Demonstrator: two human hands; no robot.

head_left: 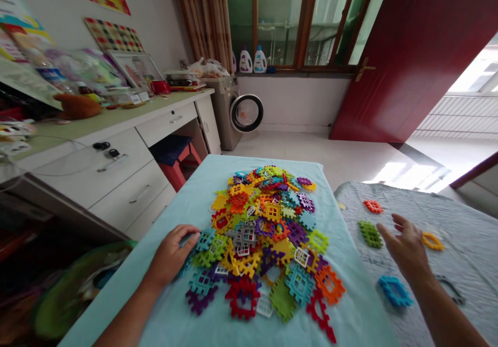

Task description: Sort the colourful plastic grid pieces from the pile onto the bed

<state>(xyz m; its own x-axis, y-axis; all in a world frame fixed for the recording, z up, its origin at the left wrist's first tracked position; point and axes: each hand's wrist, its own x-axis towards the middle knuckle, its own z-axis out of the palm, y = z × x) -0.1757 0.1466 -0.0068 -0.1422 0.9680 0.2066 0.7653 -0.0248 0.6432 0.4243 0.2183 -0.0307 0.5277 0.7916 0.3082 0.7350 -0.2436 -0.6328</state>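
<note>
A heap of colourful plastic interlocking building pieces [272, 212] covers the middle of the table, with notched edges and window-like grids. My left hand [171, 256] rests at the heap's left edge, thumb and forefinger apart, beside a teal window piece [205, 239]; its lower fingers are partly hidden. Over the quilted surface at right, my right hand [406, 243] hovers with spread fingers and nothing visible in them. Around it lie a green piece [370, 234], an orange-red piece [373, 206], a yellow ring-like piece [433, 241], a blue frame piece [395, 291] and a dark grey piece [450, 290], partly behind my forearm.
A light blue cloth covers the table [175, 316]; the grey-blue quilted surface [467, 222] adjoins it at right. Left stand a cluttered desk [155, 113], a red stool [177, 163] and a green basin [50, 305]. Behind are a washing machine [225, 113], its door open, and a red door [412, 51].
</note>
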